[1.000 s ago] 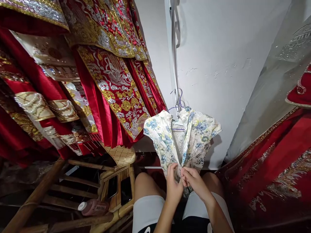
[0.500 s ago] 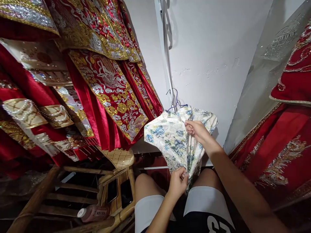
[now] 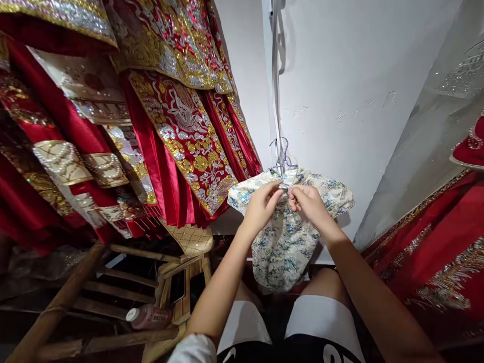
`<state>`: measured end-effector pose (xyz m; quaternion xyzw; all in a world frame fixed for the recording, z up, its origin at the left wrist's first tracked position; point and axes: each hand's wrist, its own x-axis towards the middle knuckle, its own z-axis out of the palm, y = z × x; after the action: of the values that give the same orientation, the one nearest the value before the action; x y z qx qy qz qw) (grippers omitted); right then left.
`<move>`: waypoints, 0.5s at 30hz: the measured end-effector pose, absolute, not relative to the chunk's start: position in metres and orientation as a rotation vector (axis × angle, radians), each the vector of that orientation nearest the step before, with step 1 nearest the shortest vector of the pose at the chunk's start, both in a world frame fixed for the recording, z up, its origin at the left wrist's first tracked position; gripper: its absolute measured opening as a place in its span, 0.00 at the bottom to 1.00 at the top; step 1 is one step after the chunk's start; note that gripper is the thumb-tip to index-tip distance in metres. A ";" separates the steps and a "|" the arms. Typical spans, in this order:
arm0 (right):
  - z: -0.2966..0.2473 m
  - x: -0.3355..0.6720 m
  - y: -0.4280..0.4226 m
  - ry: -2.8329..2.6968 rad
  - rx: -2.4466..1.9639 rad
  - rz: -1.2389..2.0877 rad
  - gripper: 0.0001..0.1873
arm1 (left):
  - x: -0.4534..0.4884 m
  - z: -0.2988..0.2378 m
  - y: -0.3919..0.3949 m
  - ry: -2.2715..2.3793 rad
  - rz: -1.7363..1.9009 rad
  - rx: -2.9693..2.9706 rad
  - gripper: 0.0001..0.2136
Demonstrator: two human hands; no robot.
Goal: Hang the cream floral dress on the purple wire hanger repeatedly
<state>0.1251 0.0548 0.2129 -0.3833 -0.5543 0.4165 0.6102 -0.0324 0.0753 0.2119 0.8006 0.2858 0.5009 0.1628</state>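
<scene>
Left hand (image 3: 261, 205): thumb and fingers pinched on floral garment (image 3: 283, 247), at neck. Right hand (image 3: 310, 202): likewise pinched, just beside. Floral garment: on purple hanger (image 3: 286, 151), before white wall (image 3: 340, 75). Leftward: red embroidered garments (image 3: 185, 131).

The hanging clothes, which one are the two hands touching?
The pale floral top on the purple hanger. The left hand and right hand are both near its neck; the red embroidered clothes on either side are untouched.
</scene>
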 end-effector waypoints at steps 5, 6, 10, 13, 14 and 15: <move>0.180 0.127 0.068 -1.292 -1.012 0.793 0.13 | -0.028 0.226 0.092 0.788 1.574 2.390 0.09; 0.167 0.128 0.069 -1.294 -1.078 0.775 0.14 | -0.037 0.225 0.096 0.810 1.719 2.270 0.09; 0.118 0.129 0.057 -1.275 -1.189 0.782 0.20 | -0.092 0.208 0.112 0.884 2.199 1.288 0.10; 0.097 0.126 0.039 -1.228 -1.165 0.845 0.19 | -0.121 0.177 0.119 0.784 1.945 0.552 0.15; 0.092 0.124 0.033 -1.186 -1.156 0.877 0.18 | -0.123 0.164 0.118 0.777 1.862 0.465 0.16; 0.088 0.121 0.027 -1.128 -1.146 0.908 0.17 | -0.121 0.149 0.115 0.774 1.796 0.410 0.16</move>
<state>0.1211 0.0270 0.0884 -0.4948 -0.4873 0.3923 0.6031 -0.1215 0.1152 0.1492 0.1725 0.3259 0.7560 0.5409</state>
